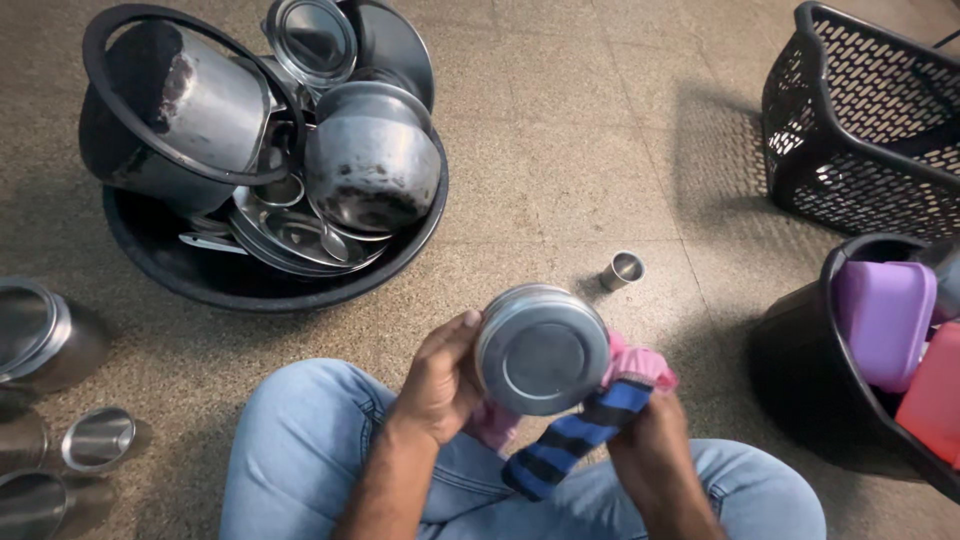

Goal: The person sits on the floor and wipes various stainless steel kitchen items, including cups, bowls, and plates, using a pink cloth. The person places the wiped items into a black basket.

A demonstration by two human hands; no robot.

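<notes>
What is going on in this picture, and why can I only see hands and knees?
The camera sits on a person's head and looks down, so you see only their own arms and their knees in blue jeans. They are sitting on a speckled floor.

The left hand holds a round steel container, its bottom turned towards us. The right hand presses a cloth, pink with blue and black stripes, against it.

On the floor lies a big black tub piled with steel pots and plates. A small steel cup stands alone. More steel containers stand at the left edge. On the right are an empty black basket and a black bin with purple and pink plastic boxes.
</notes>
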